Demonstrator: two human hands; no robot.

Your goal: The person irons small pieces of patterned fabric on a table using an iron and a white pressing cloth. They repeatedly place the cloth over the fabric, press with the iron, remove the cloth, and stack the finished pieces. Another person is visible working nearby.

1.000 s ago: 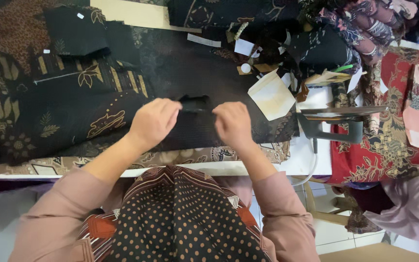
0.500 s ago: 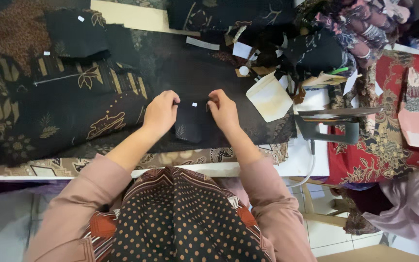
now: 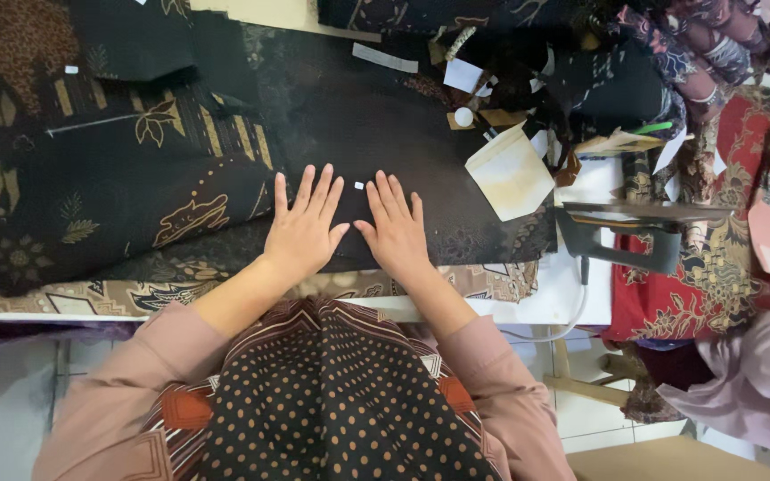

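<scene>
My left hand (image 3: 300, 230) and my right hand (image 3: 396, 229) lie flat, side by side, fingers spread, pressing down on a small folded piece of black fabric (image 3: 354, 227) near the table's front edge. The piece rests on a larger dark patterned cloth (image 3: 349, 125). A tiny white tag (image 3: 358, 186) lies between my fingertips. Neither hand grips anything.
Black batik cloth with gold leaf motifs (image 3: 118, 169) covers the left. A clothes iron (image 3: 639, 232) stands at the right on the white table edge (image 3: 545, 298). A cream folded paper (image 3: 511, 172), white slips and piled printed fabrics (image 3: 697, 53) lie beyond; red fabric (image 3: 715, 285) hangs right.
My hands came together from being apart at the fabric's edge, then flattened on the folded black piece, fingers spreading out over it.
</scene>
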